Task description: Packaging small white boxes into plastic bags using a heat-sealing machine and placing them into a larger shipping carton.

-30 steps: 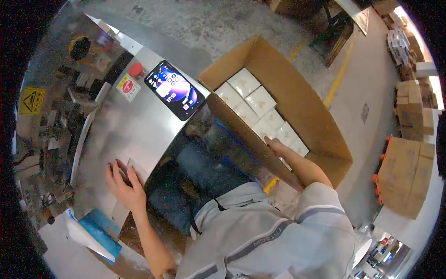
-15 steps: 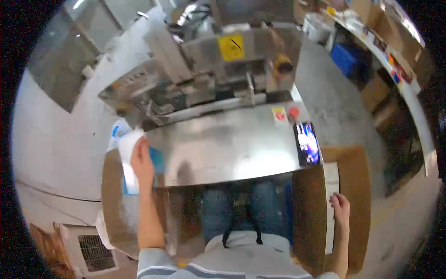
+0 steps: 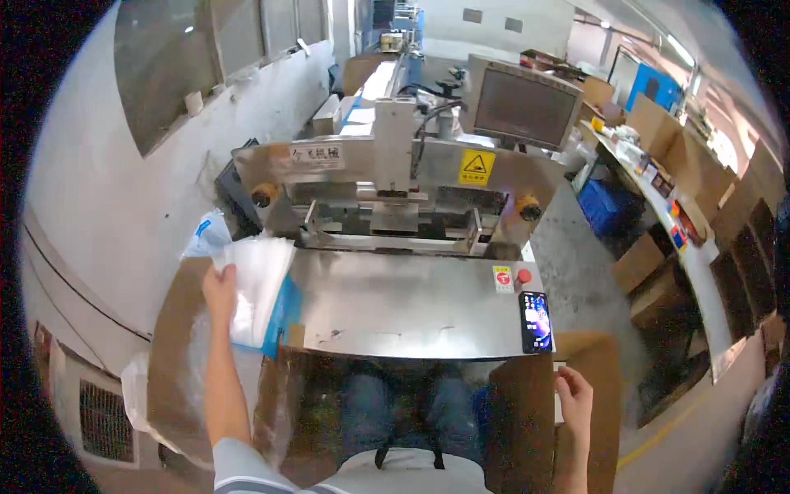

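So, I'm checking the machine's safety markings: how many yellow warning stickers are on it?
1 in view: a yellow warning sticker on the machine's steel front panel, right of centre, below the grey monitor. Others may be hidden on other sides.

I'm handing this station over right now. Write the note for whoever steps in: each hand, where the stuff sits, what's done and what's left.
Left hand: holds a clear plastic bag lifted at the left end of the steel machine table, above a blue sheet.
Right hand: rests on the flap of the open cardboard box at the right; nothing visible in its grip.
Phone lies at the table's right edge, beside the red button.
Done: one bag picked up.
Left: no bag or product lies on the table yet. The box's contents are hidden.
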The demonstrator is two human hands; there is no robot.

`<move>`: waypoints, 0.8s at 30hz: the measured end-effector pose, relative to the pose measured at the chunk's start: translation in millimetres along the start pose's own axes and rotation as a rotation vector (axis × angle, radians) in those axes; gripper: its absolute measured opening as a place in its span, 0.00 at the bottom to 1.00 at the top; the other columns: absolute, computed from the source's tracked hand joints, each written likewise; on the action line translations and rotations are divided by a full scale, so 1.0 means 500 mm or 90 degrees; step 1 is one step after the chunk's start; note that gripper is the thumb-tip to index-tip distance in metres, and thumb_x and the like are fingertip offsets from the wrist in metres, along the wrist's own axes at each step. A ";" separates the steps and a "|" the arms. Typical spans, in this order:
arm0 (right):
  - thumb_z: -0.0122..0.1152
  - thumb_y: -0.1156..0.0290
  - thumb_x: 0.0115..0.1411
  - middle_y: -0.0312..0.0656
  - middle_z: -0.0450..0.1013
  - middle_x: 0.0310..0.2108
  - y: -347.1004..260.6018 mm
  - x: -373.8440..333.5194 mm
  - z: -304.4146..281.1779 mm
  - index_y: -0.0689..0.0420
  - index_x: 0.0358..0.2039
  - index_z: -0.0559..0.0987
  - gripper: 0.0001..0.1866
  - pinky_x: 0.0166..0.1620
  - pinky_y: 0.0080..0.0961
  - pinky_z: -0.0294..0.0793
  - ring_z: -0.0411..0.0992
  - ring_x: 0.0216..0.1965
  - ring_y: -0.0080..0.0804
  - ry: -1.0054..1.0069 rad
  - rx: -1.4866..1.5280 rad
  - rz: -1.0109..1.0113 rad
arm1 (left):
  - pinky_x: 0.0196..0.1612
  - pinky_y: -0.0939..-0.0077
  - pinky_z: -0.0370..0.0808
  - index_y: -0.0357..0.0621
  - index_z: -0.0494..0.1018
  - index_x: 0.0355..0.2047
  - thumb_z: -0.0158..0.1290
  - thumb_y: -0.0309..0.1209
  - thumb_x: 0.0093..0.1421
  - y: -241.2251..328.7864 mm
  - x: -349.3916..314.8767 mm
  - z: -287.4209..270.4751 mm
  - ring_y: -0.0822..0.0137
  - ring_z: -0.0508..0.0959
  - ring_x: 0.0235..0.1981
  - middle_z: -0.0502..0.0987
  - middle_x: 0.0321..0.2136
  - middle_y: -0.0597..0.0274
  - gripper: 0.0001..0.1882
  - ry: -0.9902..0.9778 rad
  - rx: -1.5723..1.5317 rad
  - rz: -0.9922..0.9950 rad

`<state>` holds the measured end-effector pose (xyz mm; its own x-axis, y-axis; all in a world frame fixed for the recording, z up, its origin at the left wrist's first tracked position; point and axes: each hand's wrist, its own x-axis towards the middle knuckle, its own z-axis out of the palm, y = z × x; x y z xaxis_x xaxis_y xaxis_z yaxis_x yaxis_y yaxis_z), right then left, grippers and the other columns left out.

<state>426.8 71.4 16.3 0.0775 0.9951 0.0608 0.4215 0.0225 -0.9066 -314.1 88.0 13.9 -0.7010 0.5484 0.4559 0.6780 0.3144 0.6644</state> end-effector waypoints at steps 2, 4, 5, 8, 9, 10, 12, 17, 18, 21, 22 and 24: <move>0.61 0.73 0.63 0.42 0.79 0.41 0.000 0.019 0.023 0.67 0.47 0.78 0.14 0.52 0.27 0.72 0.75 0.45 0.29 -0.017 -0.048 -0.028 | 0.41 0.56 0.74 0.33 0.77 0.37 0.56 0.40 0.61 -0.041 0.006 0.005 0.47 0.79 0.36 0.80 0.33 0.45 0.18 0.059 0.019 0.036; 0.61 0.73 0.63 0.43 0.79 0.42 -0.033 0.025 0.051 0.67 0.49 0.78 0.16 0.53 0.28 0.72 0.75 0.46 0.30 -0.024 -0.041 -0.045 | 0.43 0.56 0.74 0.32 0.78 0.39 0.52 0.37 0.65 -0.039 0.000 -0.004 0.45 0.80 0.39 0.81 0.36 0.43 0.17 0.088 0.042 0.083; 0.61 0.73 0.63 0.43 0.79 0.42 -0.039 0.029 0.057 0.67 0.49 0.78 0.16 0.53 0.28 0.72 0.75 0.46 0.30 -0.040 -0.053 -0.043 | 0.44 0.57 0.74 0.32 0.78 0.41 0.50 0.36 0.67 0.002 -0.006 -0.004 0.44 0.80 0.41 0.81 0.37 0.42 0.17 0.070 0.042 0.083; 0.62 0.73 0.62 0.44 0.79 0.44 -0.058 0.046 0.098 0.67 0.50 0.77 0.17 0.53 0.27 0.72 0.75 0.47 0.30 -0.048 -0.027 -0.104 | 0.48 0.61 0.75 0.35 0.77 0.46 0.48 0.38 0.68 0.081 -0.034 -0.044 0.48 0.81 0.43 0.80 0.40 0.43 0.18 0.102 0.052 0.149; 0.62 0.74 0.61 0.44 0.79 0.45 -0.065 0.049 0.110 0.66 0.50 0.77 0.17 0.53 0.27 0.72 0.75 0.48 0.31 -0.049 -0.008 -0.105 | 0.48 0.63 0.75 0.36 0.78 0.46 0.47 0.38 0.68 0.155 -0.062 -0.053 0.51 0.81 0.43 0.81 0.41 0.44 0.18 0.067 0.026 0.104; 0.63 0.75 0.60 0.45 0.78 0.46 -0.077 0.052 0.115 0.65 0.51 0.77 0.18 0.53 0.28 0.72 0.75 0.48 0.31 -0.040 0.006 -0.105 | 0.48 0.63 0.75 0.35 0.78 0.45 0.48 0.35 0.67 0.210 -0.095 -0.043 0.51 0.81 0.43 0.81 0.41 0.45 0.16 -0.013 -0.071 0.108; 0.63 0.77 0.59 0.47 0.77 0.50 -0.122 0.048 0.149 0.63 0.52 0.77 0.19 0.53 0.28 0.72 0.74 0.51 0.34 -0.065 -0.075 -0.103 | 0.48 0.64 0.75 0.35 0.79 0.43 0.48 0.30 0.65 0.302 -0.182 -0.030 0.54 0.82 0.42 0.82 0.40 0.47 0.14 -0.164 -0.182 0.110; 0.72 0.72 0.51 0.52 0.69 0.58 -0.284 0.015 0.321 0.59 0.56 0.72 0.31 0.59 0.37 0.69 0.69 0.59 0.50 -0.124 -0.069 -0.442 | 0.46 0.64 0.77 0.40 0.79 0.44 0.49 0.29 0.66 0.421 -0.427 -0.027 0.53 0.82 0.40 0.82 0.38 0.48 0.12 -0.511 -0.289 0.181; 0.71 0.71 0.52 0.51 0.72 0.53 -0.280 0.015 0.328 0.59 0.52 0.75 0.26 0.56 0.36 0.72 0.72 0.55 0.49 -0.177 -0.061 -0.416 | 0.42 0.65 0.78 0.39 0.78 0.43 0.49 0.28 0.65 0.446 -0.455 -0.021 0.53 0.82 0.37 0.81 0.35 0.47 0.11 -0.559 -0.332 0.172; 0.67 0.74 0.56 0.45 0.79 0.30 -0.238 0.024 0.331 0.60 0.36 0.81 0.08 0.39 0.30 0.77 0.79 0.34 0.42 -0.357 -0.060 -0.345 | 0.33 0.68 0.76 0.38 0.78 0.39 0.52 0.27 0.63 0.462 -0.513 -0.002 0.57 0.80 0.27 0.80 0.28 0.49 0.08 -0.584 -0.413 0.158; 0.66 0.74 0.57 0.44 0.79 0.26 -0.235 0.018 0.329 0.60 0.33 0.82 0.05 0.37 0.30 0.77 0.79 0.31 0.43 -0.348 -0.098 -0.366 | 0.26 0.73 0.73 0.36 0.79 0.33 0.56 0.31 0.63 0.460 -0.521 0.001 0.66 0.76 0.20 0.79 0.22 0.55 0.09 -0.594 -0.382 0.115; 0.65 0.75 0.56 0.46 0.79 0.32 -0.219 0.011 0.324 0.60 0.32 0.82 0.04 0.38 0.31 0.77 0.79 0.33 0.44 -0.337 -0.130 -0.363 | 0.24 0.74 0.70 0.36 0.78 0.29 0.59 0.34 0.62 0.459 -0.532 0.003 0.71 0.74 0.19 0.78 0.19 0.57 0.12 -0.607 -0.363 0.051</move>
<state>234.8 90.1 48.1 -0.6162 0.7502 0.2399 0.4273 0.5743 -0.6983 28.3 15.5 44.3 -0.0372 0.9988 0.0312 0.3421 -0.0166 0.9395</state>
